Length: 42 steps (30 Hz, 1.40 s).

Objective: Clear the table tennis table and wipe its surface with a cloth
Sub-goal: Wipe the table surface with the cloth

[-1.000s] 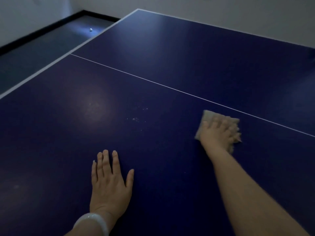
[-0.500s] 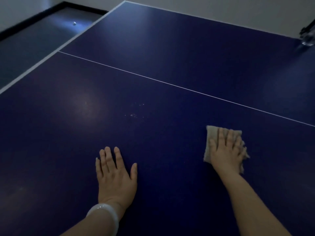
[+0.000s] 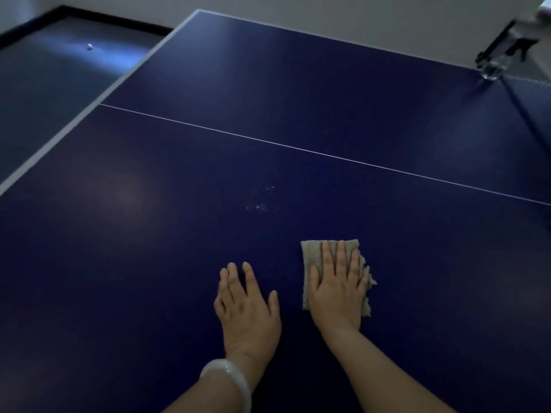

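Ball point(image 3: 89, 46) lies on the floor off the far left, so it is off the table point(image 3: 149, 263) already. My left hand point(image 3: 247, 308) stays flat on the blue top, fingers straight, holding nothing, bracing me. Pale specks point(image 3: 261, 204) remain ahead of it, unwiped. My right hand point(image 3: 337, 290) presses the cloth point(image 3: 313, 254) flat under straight fingers; over the last second I have drawn it back toward me and leftward, so it now sits just beside the left hand. I judge the specks come next.
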Motion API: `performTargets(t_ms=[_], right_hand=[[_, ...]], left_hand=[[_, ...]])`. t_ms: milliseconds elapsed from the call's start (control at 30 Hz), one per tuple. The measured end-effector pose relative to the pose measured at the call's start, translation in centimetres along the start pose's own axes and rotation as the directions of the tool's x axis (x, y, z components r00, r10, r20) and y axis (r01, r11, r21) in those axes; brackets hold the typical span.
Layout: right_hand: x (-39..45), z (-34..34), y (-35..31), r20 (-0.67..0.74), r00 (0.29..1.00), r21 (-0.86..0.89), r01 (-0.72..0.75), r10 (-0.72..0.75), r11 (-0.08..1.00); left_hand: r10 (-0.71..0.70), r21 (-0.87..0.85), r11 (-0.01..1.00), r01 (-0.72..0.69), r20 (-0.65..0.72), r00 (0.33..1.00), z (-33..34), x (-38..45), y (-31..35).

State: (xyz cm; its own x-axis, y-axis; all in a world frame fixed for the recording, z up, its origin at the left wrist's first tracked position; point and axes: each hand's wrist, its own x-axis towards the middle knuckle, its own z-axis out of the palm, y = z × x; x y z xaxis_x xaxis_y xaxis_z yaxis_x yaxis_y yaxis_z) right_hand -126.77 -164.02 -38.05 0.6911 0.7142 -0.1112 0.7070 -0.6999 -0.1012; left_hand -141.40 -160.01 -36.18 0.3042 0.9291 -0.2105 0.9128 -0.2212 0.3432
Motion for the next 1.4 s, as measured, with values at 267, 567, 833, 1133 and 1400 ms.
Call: performTargets(t_ms=[267,567,833,1133,1400], right_hand=[[-0.2,-0.3,-0.1,-0.006,1.0,0.022,-0.016,0.017,1.0],[-0.5,-0.1,-4.6,-0.023,0.959,0.064,-0.282,0.283,0.957],[7.7,-0.2,-8.0,0.035,0.997,0.067,0.069,-0.072,0.995],[24.8,-3.8,-10.2,0.154,0.938,0.221,-0.338,0.309,0.915],[17.7,-0.1,-25.0,0.206,0.859,0.061,0.466,-0.468,0.883]], left_hand=[[0.138,0.091,0.987,-0.13,-0.095,0.986,-5.6,6.9,-10.6],[0.072,0.217,0.976,-0.033,-0.172,0.982,-4.2,9.6,-10.4],[0.052,0.211,0.977,-0.019,-0.152,0.987,-4.4,9.6,-10.3],[0.047,0.243,0.97,-0.021,-0.1,0.994,-4.8,9.4,-10.3],[0.061,0.228,0.973,-0.034,-0.112,0.992,-4.9,9.6,-10.0]])
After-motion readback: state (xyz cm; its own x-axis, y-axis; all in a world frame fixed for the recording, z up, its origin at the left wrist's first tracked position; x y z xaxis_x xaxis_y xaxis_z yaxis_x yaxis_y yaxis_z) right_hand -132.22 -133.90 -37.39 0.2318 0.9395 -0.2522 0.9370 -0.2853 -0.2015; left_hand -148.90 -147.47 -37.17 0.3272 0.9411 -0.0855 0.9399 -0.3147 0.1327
